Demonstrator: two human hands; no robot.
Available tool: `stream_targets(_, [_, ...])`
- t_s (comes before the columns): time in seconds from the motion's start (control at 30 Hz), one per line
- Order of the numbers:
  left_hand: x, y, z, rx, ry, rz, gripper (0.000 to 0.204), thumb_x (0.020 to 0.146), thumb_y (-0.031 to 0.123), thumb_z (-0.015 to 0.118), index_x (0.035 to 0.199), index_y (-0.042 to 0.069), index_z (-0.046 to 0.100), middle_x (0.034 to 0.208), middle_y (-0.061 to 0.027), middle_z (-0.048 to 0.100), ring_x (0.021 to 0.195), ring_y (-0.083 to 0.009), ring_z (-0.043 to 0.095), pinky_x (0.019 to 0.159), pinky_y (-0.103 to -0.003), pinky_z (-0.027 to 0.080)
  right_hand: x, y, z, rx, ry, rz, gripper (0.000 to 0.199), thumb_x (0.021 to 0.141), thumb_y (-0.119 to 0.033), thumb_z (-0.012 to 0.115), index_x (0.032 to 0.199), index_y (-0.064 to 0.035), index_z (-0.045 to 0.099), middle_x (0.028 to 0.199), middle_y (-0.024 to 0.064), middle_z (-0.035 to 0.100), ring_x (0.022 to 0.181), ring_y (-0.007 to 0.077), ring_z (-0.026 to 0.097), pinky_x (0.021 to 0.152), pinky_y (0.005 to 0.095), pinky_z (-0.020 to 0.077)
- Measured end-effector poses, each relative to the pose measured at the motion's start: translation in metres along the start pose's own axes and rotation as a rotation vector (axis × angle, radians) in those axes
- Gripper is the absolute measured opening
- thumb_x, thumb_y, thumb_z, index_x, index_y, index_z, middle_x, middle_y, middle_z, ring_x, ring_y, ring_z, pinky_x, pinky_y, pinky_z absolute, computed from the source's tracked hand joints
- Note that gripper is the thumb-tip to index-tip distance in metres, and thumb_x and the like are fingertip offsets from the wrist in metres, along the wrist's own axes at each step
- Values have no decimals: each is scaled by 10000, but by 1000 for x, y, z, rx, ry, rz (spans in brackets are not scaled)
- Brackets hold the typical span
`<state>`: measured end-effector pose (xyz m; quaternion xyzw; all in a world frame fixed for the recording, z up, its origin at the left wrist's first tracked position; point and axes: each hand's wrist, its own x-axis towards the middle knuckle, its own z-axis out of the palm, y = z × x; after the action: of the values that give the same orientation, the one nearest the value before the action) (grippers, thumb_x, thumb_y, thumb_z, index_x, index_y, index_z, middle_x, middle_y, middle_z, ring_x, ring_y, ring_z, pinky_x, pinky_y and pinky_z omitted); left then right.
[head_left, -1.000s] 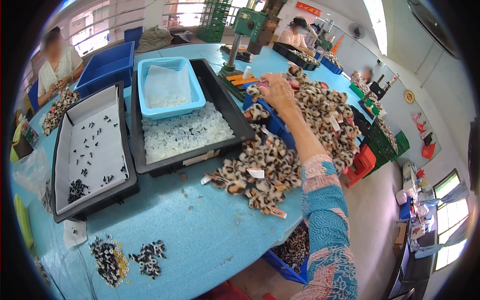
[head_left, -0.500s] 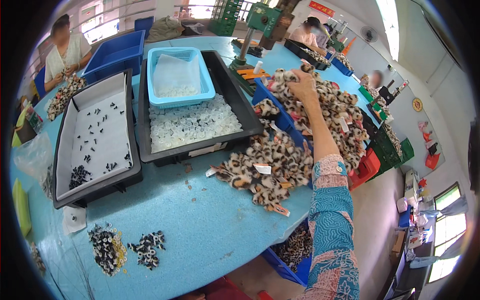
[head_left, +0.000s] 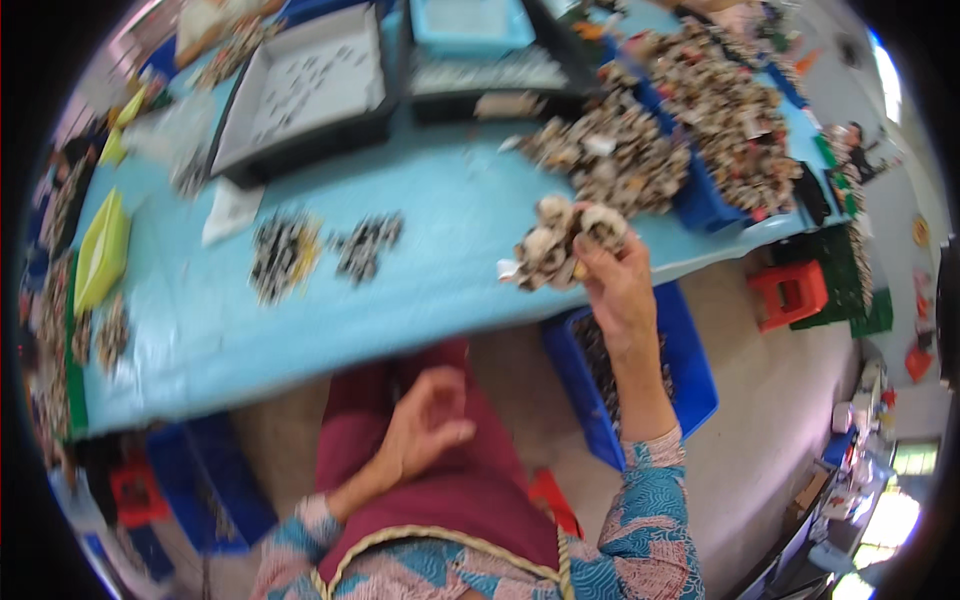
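Over the table's front edge, my right hand [head_left: 622, 290] is closed on a spotted plush piece [head_left: 548, 245], furry in cream, brown and black, with a white tag at its left. My left hand [head_left: 425, 428] hovers above my lap, empty, its fingers loosely bent and apart, smeared a little by motion. Behind the held plush lies a heap of similar spotted plush pieces [head_left: 615, 150] on the table. Two small piles of black pegs with pale washers, a larger pile [head_left: 282, 258] and a smaller pile [head_left: 367, 246], lie left of my right hand.
A black tray [head_left: 290, 160] lined with white holds scattered black pegs. Beside it a black tray [head_left: 500, 108] holds clear plastic bits and a light-blue basket [head_left: 473, 45]. A blue bin [head_left: 705, 205] overflows with plush. Below the edge stands another blue bin [head_left: 690, 390]; a red stool [head_left: 788, 295] is right.
My right hand has come from the heaped bin back toward me, bringing a plush piece. The view has tilted down, and my left hand and lap now show.
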<state>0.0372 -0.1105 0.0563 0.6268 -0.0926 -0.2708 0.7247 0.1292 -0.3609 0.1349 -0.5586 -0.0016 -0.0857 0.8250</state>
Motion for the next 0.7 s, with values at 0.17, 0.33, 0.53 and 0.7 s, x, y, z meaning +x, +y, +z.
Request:
stream_targets(0.17, [6, 22, -6, -116, 204, 173, 506, 728, 50, 689, 1187, 26, 474, 1162, -74, 487, 992, -126, 505, 814, -279, 449, -92, 77, 53, 114, -97, 208, 438, 791, -242, 713, 1110, 12, 555, 945, 44, 608, 835, 113, 567, 741, 232, 458])
stream_targets(0.33, [-44, -13, -12, -118, 447, 229, 205, 784, 37, 661, 975, -15, 605, 1092, -9, 512, 817, -96, 548, 752, -226, 462, -153, 109, 76, 277, -118, 326, 535, 763, -325, 729, 1121, 26, 544, 959, 60, 604, 823, 108, 560, 689, 218, 448])
stream_targets(0.53, [-81, -46, -23, -143, 548, 264, 162, 780, 30, 673, 928, -2, 615, 992, -6, 579, 805, -72, 565, 683, -215, 486, -203, 138, 80, 91, -125, 433, 391, 798, -165, 694, 1090, 50, 550, 989, 85, 611, 897, 136, 583, 773, 254, 473])
stream_targets(0.7, [-85, -55, -24, -608, 561, 198, 191, 811, 0, 629, 999, -7, 599, 914, -42, 638, 780, -90, 608, 698, -224, 523, -207, 145, 89, 86, -133, 440, 256, 860, -91, 597, 1067, 51, 546, 1015, 126, 609, 937, 171, 595, 808, 303, 504])
